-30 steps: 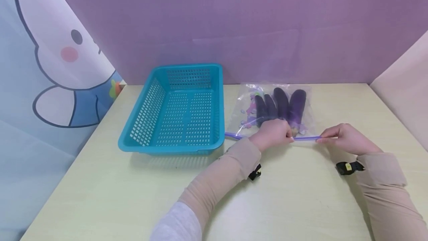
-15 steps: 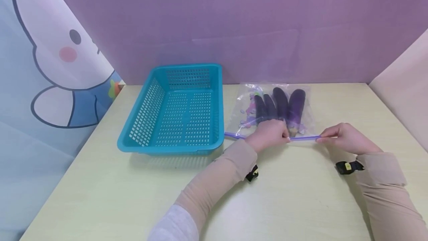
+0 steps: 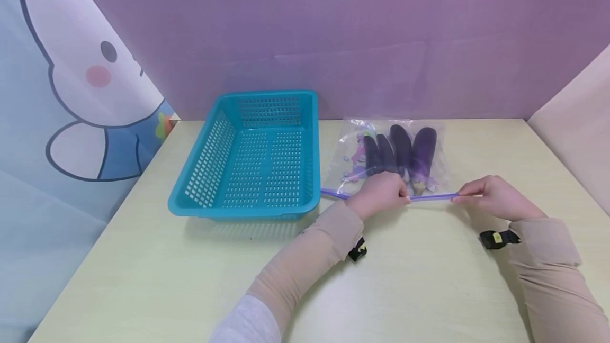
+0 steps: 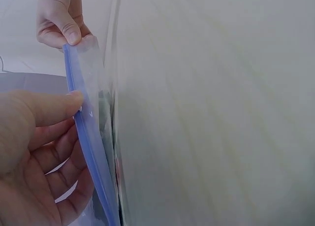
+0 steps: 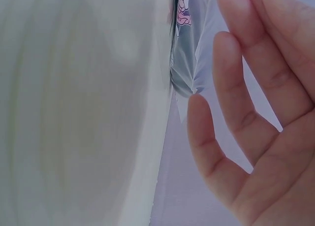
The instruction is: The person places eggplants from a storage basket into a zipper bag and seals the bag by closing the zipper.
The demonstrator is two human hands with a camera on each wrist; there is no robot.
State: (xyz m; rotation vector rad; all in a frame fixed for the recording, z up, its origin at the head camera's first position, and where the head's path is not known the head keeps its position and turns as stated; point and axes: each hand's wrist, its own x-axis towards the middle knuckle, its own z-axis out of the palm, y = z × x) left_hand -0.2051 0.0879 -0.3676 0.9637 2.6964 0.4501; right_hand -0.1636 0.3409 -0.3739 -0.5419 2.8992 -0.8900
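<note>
A clear zip-lock bag [image 3: 339,165] with printed pink and purple shapes lies flat at the back of the table, several dark purple eggplants [image 3: 423,150] inside it. Its purple zip strip [image 3: 432,197] faces the front. Partway along that strip, my left hand [image 3: 383,192] pinches it; in the left wrist view the thumb [image 4: 56,108] presses on the blue-looking zip [image 4: 88,137], with fingers curled behind. My right hand [image 3: 495,197] pinches the strip's right end between thumb and fingertips, the other fingers [image 5: 229,78] loosely bent. The left hand hides the eggplants' lower ends.
Left of the bag stands a turquoise perforated plastic basket [image 3: 248,211] with nothing in it, its right rim close to the bag's left corner. A purple backdrop [image 3: 305,41] rises behind the pale wooden table [image 3: 405,290]. A cartoon-printed cloth [image 3: 28,216] hangs at the left.
My left hand has slid a little to the left along the zip strip, so more of the strip shows between the hands. The right hand and the basket stay put.
</note>
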